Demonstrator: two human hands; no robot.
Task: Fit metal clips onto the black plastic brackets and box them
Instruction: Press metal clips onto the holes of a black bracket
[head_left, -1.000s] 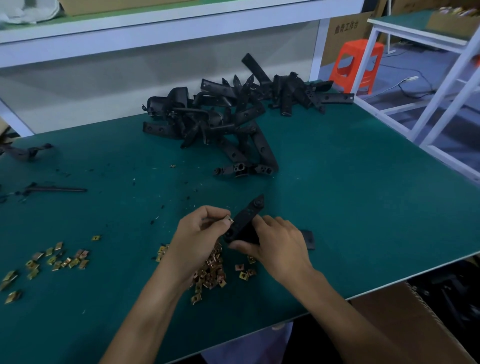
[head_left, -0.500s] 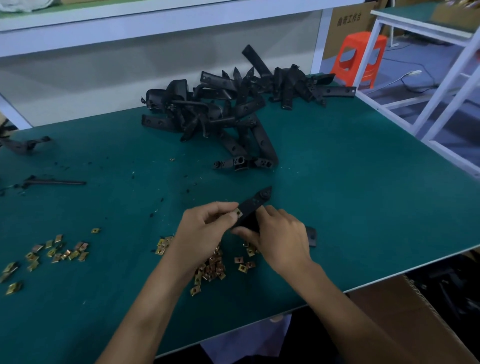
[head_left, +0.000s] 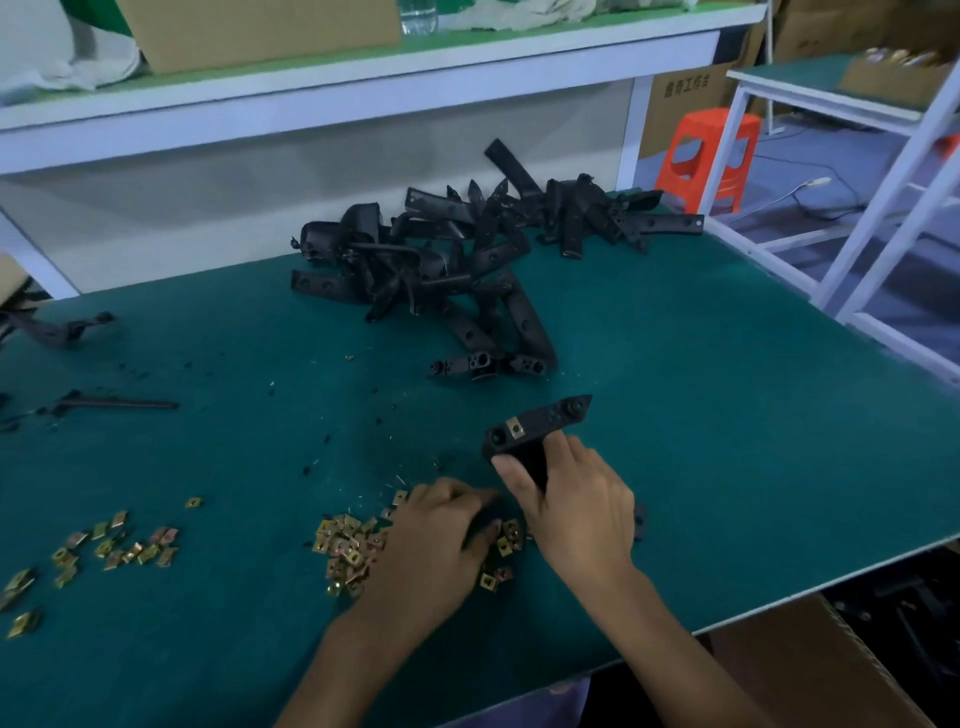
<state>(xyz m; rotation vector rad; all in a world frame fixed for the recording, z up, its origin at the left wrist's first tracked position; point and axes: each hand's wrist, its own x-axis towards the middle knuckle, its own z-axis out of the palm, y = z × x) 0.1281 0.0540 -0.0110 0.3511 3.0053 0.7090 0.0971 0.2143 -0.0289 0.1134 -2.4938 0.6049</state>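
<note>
Green counter (head_left: 727, 415): my right hand (head_left: 576, 499) clamps long black plastic bracket (head_left: 540, 421), one square brass clip (head_left: 514, 427) fitted; left hand (head_left: 436, 540) on loose clip pile (head_left: 348, 545), grip unclear, next pinch another.

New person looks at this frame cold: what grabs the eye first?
The tangled pile of black brackets at the back middle of the green table stands out first. Nearer, the right hand grips one bracket with a metal clip already seated near its left end, while the left hand is down on the heap of brass-coloured clips by the front edge. The orange stool at far right is the one bright spot.
</note>
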